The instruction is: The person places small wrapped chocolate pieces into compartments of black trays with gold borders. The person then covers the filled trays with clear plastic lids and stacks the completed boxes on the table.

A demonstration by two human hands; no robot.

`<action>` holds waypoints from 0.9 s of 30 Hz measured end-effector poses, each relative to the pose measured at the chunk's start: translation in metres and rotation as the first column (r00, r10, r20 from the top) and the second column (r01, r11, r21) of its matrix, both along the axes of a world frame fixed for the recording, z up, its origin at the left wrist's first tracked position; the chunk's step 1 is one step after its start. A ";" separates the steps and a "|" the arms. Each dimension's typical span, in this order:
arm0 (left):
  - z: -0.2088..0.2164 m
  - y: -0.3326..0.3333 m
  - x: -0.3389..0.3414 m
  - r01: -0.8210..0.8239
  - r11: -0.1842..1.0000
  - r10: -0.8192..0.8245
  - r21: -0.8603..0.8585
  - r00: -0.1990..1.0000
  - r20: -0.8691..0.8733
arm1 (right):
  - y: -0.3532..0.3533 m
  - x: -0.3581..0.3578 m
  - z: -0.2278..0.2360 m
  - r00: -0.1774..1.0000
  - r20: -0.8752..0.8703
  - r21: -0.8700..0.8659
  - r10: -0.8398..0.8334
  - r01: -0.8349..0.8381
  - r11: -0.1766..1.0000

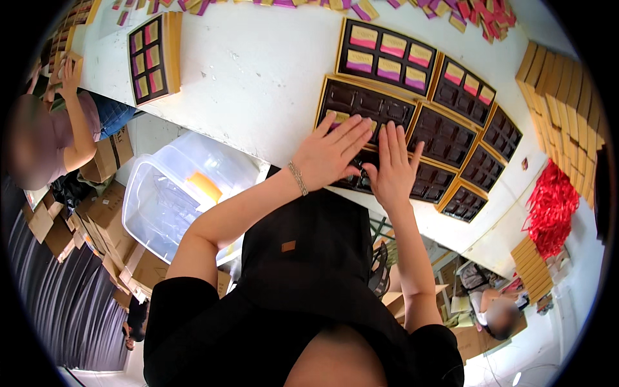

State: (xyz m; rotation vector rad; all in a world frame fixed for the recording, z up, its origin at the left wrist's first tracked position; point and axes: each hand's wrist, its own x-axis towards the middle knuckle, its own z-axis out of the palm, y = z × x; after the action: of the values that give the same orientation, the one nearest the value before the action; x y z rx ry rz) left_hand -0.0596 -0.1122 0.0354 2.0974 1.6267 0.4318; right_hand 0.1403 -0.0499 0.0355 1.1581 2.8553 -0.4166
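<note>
Both my hands lie side by side over an open gold-edged box with a dark moulded tray (361, 97). My left hand (332, 149) has its fingers stretched out flat over the tray's near row. Gold-and-purple wrapped pieces (336, 120) peek out beneath those fingers. Close beside it, my right hand (394, 171) also has straight fingers, reaching across the near right corner of that box and the neighbouring trays. Whatever lies under the palms is hidden. Just beyond, a box (387, 58) holds two rows of wrapped pieces. To its right, another tray (461, 93) has pieces in its far row only.
Several bare dark trays (445, 135) adjoin on the right. A stack of filled boxes (155, 58) stands at far left; loose wrapped pieces (364, 9) line the far edge. Gold boxes (554, 97) and red shreds (551, 209) sit right. A clear bin (151, 216) stands below the table's left.
</note>
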 end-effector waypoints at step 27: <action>0.019 -0.031 -0.046 -0.417 0.907 0.357 0.061 0.836 0.417 | 0.059 -0.058 0.036 0.849 -0.527 -0.102 0.041 -0.110 0.989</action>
State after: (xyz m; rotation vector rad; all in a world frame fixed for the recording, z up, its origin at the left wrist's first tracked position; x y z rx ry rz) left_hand -0.1055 -0.1432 0.0541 1.6155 1.8015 1.0719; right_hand 0.0821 0.0087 0.0714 1.0305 3.2371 -1.0463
